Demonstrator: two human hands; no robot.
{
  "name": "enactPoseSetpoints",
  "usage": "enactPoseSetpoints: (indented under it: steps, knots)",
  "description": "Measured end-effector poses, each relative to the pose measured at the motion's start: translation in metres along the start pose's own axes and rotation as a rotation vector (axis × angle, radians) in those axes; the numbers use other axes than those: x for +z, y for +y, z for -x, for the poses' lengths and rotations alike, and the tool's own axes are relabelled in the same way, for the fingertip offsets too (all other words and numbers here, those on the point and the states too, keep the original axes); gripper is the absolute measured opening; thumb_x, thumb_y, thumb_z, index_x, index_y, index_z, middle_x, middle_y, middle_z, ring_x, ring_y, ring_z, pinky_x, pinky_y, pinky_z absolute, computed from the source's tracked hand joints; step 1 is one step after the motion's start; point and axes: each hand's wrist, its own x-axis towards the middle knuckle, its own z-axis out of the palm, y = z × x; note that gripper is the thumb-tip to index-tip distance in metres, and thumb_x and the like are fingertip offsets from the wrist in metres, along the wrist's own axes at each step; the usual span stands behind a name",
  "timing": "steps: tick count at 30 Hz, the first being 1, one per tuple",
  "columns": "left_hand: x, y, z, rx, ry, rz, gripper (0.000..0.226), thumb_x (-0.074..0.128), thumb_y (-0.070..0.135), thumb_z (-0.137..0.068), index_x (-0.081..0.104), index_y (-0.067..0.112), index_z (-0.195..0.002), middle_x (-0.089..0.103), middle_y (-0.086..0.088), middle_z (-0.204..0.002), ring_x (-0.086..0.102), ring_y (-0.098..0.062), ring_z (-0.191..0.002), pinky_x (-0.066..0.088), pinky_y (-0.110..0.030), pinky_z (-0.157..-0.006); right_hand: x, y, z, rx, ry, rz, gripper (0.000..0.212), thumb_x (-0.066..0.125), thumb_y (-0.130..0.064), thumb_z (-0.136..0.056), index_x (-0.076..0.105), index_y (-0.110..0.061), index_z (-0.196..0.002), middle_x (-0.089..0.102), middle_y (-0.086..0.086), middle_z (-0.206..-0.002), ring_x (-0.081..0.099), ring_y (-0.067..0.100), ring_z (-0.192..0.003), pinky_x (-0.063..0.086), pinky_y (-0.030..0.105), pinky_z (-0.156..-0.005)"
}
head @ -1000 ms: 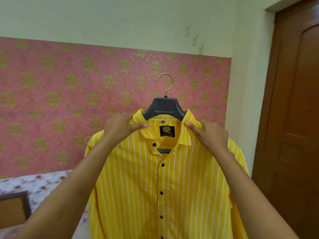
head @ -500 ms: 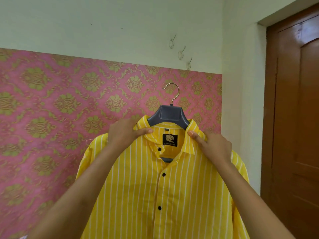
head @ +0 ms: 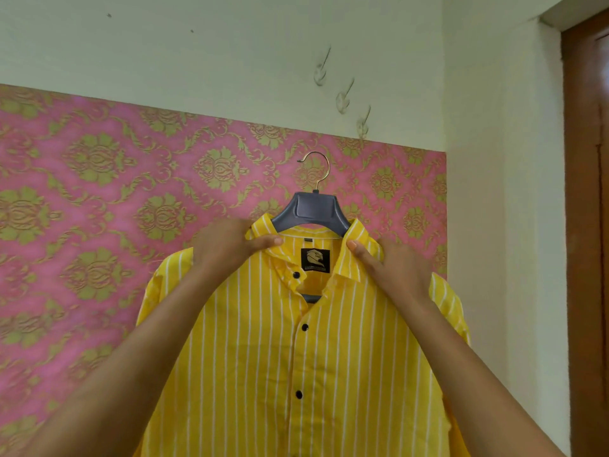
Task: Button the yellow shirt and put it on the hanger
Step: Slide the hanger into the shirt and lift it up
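Note:
The yellow shirt [head: 290, 364] with white stripes and black buttons hangs on a grey plastic hanger [head: 309, 211] with a gold metal hook. The front is buttoned below the collar; the top collar button is undone. I hold the shirt up in the air before the wall. My left hand [head: 230, 247] grips the left shoulder at the collar, thumb on the front. At the other side of the collar, my right hand [head: 392, 263] grips the right shoulder the same way. The hanger's hook is free, a little below the wall hooks.
Three clear wall hooks [head: 342, 97] sit in a slanted row on the pale green wall above the pink and gold wallpaper [head: 99, 225]. A wall corner [head: 445, 192] lies to the right, with a brown wooden door [head: 590, 225] beyond it.
I have raised the shirt on its hanger toward the wall hooks and my view has tilted up; the bed at the lower left has dropped out of sight.

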Motion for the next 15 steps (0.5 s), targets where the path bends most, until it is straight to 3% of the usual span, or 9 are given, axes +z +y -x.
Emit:
enactPoseSetpoints:
  steps: [7,11,15]
  knots:
    - [0.04,0.012,-0.103,-0.003,0.101,-0.11,0.064,0.048,0.073,-0.073,0.06,0.01,-0.076,0.05,-0.003,-0.065,0.047,-0.024,-0.065,0.028,-0.031,-0.05,0.05,0.018,-0.105,-0.021,0.084,0.03,0.077,0.031,-0.078,-0.075,0.057,-0.018,-0.113,0.068,0.015,-0.095,0.063,0.034,-0.091,0.038,0.034,-0.062]
    - [0.053,0.009,-0.161,0.041,0.179,-0.249,0.063,0.041,0.074,-0.075,0.05,0.012,-0.069,0.053,-0.008,-0.071,0.053,-0.03,-0.07,0.033,-0.032,-0.057,0.077,0.018,-0.163,-0.028,0.16,0.019,0.076,0.029,-0.078,-0.076,0.062,-0.012,-0.093,0.067,0.017,-0.093,0.062,0.036,-0.087,0.034,0.034,-0.062]
    - [0.068,-0.001,-0.219,0.11,0.243,-0.31,0.059,0.041,0.073,-0.078,0.051,0.015,-0.076,0.065,-0.016,-0.092,0.06,-0.035,-0.09,0.036,-0.033,-0.063,0.107,0.015,-0.212,-0.021,0.222,0.011,0.077,0.027,-0.078,-0.076,0.062,-0.011,-0.088,0.066,0.018,-0.093,0.062,0.036,-0.088,0.038,0.036,-0.065]
